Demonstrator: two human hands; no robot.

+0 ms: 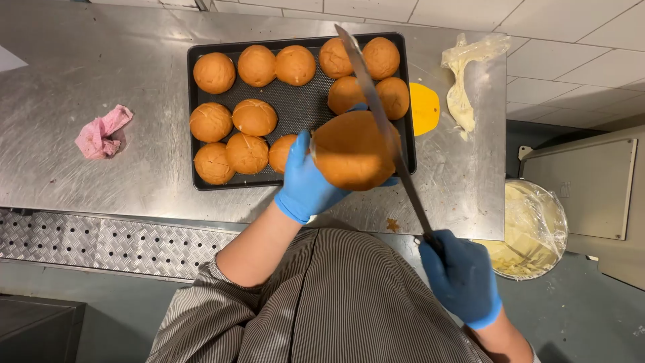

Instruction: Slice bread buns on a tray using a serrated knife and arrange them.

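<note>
While gripped in mid-frame: bun under a long knife.

Held up at centre of frame, above the near edge of the dark tray (201,114), a golden bun (353,151), cupped by the left hand (306,181) in a blue glove, fingers curled round its far side. Lower right, the right hand (462,277) closed fully about the handle of a long knife (379,114), blade laid along the bun's right flank. Best done, by the look of it, with long level sawing strokes, light pressure, fingertips kept behind the blade line. Elsewhere on the steel worktop (80,74): more buns (254,117) on the tray, a pink cloth (101,133) at left.
</note>
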